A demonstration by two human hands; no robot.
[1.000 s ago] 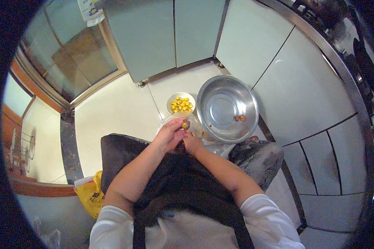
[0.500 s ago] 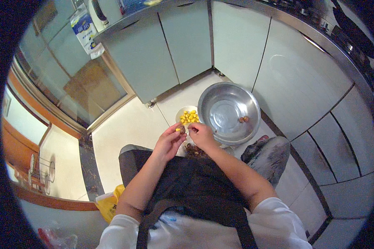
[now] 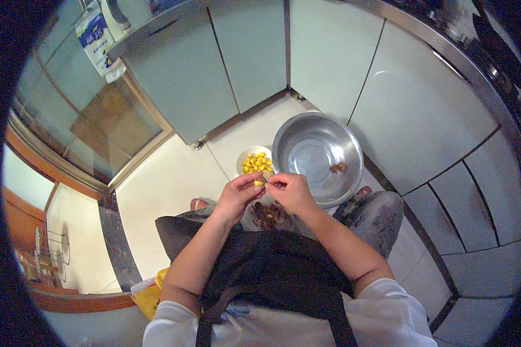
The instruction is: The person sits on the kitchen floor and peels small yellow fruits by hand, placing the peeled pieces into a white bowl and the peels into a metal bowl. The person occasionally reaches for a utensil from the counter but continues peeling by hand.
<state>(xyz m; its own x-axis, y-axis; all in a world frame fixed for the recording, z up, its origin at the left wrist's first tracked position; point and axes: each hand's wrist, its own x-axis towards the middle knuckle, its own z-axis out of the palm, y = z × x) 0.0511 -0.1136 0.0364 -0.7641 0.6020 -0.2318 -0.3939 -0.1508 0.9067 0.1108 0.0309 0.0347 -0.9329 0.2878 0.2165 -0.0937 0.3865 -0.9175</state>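
Observation:
My left hand and my right hand meet in front of me, both pinching one small yellow kernel between the fingertips. Just beyond them on the floor stands a small white bowl with several yellow kernels in it. To its right is a large steel basin, nearly bare, with a couple of brown nuts near its right side. Below my hands, between my knees, lies a pile of brown shells.
I sit low on a pale tiled floor, a dark apron over my lap. Pale green cabinet doors rise ahead and to the right. A yellow bag lies by my left side. A glass door stands at the left.
The view has tilted upward, showing more of the cabinets. My hands have stayed together above my lap, working a yellow kernel close to the white bowl.

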